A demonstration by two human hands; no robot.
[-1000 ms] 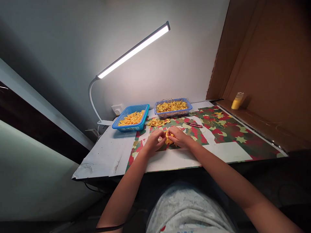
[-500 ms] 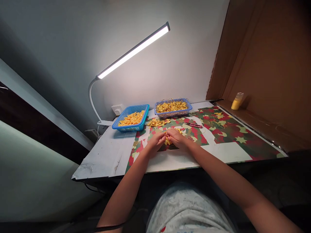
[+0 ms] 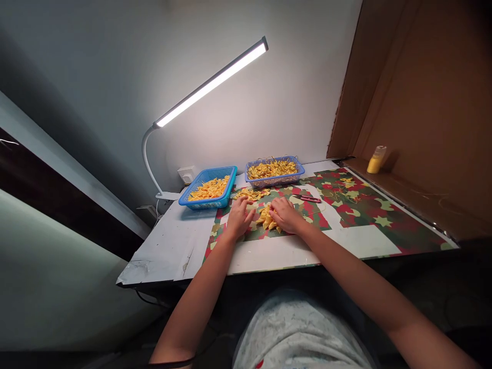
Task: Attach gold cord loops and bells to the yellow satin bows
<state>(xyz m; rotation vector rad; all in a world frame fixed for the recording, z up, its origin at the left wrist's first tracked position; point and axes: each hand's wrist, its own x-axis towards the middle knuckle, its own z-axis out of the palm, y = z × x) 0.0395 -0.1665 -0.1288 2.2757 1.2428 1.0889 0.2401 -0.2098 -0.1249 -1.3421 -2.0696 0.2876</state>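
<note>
A small heap of yellow folded ribbon pieces (image 3: 265, 219) lies between my hands on the camouflage-patterned table cover. On its right side, my right hand (image 3: 286, 214) has its fingers curled down onto some of the pieces; the fingertips are partly hidden. My left hand (image 3: 239, 218) is just left of the heap, apart from it, fingers loosely spread and holding nothing. Behind the left hand is a flatter pile of yellow ribbon pieces (image 3: 253, 193). Pink-handled thread snips (image 3: 310, 199) lie beyond the right hand.
At the back stand a blue basket (image 3: 187, 204) of yellow pieces and a bluish-purple basket (image 3: 274, 181) of yellow pieces with strings. A lit lamp (image 3: 211, 84) leans above. Yellow scraps (image 3: 348, 192) lie rightward; a small bottle (image 3: 375, 160) stands by the cardboard wall (image 3: 423, 102).
My hands were together over the yellow heap and have parted. The left moved left and opened; the right shifted slightly right, uncovering more of the heap.
</note>
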